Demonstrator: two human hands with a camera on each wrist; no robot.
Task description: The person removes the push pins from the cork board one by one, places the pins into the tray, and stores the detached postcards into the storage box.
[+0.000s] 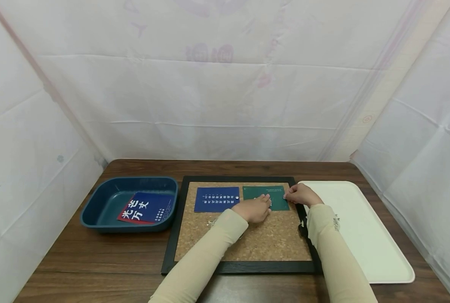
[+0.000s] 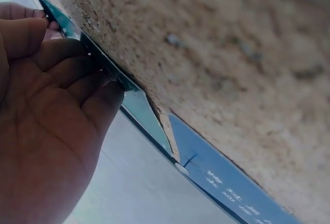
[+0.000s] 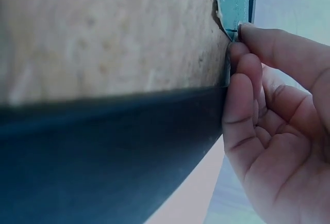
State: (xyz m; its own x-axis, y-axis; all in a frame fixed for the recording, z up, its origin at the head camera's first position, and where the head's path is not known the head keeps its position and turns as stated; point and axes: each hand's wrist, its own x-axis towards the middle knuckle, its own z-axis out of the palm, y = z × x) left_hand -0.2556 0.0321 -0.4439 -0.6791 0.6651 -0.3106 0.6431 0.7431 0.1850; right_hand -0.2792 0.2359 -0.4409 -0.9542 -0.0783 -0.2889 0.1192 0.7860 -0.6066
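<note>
A green card (image 1: 249,192) lies on a black-framed cork board (image 1: 270,240). My left hand (image 1: 252,210) rests on this card with its fingers extended, pressing near the lower middle. At the card's right edge, my right hand (image 1: 305,195) pinches a small thumbtack (image 1: 284,197) between thumb and finger; the tack is mostly hidden by the fingertips in the right wrist view. Left of the green card is a blue card (image 1: 217,199) with white writing, a round white tack (image 1: 237,197) at its right edge. The left wrist view shows the green card slightly bowed off the cork.
On the left stands a dark teal tub (image 1: 96,210) with a blue card (image 1: 158,204) and a red one (image 1: 125,213) inside. A white tray (image 1: 365,235) lies on the right, beside the board. Small shiny bits (image 1: 211,222) lie on the cork near the left sleeve.
</note>
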